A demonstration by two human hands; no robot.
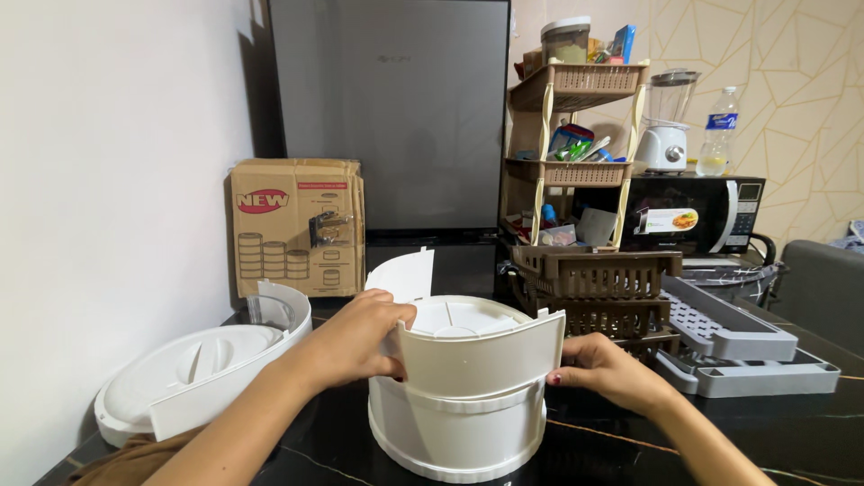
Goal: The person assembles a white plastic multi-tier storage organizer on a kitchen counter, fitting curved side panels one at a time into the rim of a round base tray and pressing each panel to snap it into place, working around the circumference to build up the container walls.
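**Curved white panel held at both ends over a round white tub**

White domed lid (pixel 184 369) lies flat at far left on the black marble desk (pixel 594 445), with a loose curved white piece (pixel 283 306) just behind it, both near the wall. Printed cardboard box (pixel 297 225) leans upright against the dark fridge (pixel 391 108).

Left hand (pixel 355 337) grips the left end of the curved white panel (pixel 481 355), fingers (pixel 382 310) wrapped over its top edge, thumb behind it. Right hand (pixel 607 367) pinches the right end, fingers closed on it. Holding both ends appears to keep the panel lined up with the rim of the round white tub (pixel 459 423) directly beneath, centre front of the desk.

Stacked brown baskets (pixel 598 283) and grey trays (pixel 733 337) sit to the right, apart from the tub.

Hidden: panel's lower edge against the tub, so seating cannot be judged; tub interior mostly screened; left thumb; both forearms cut off by the frame.
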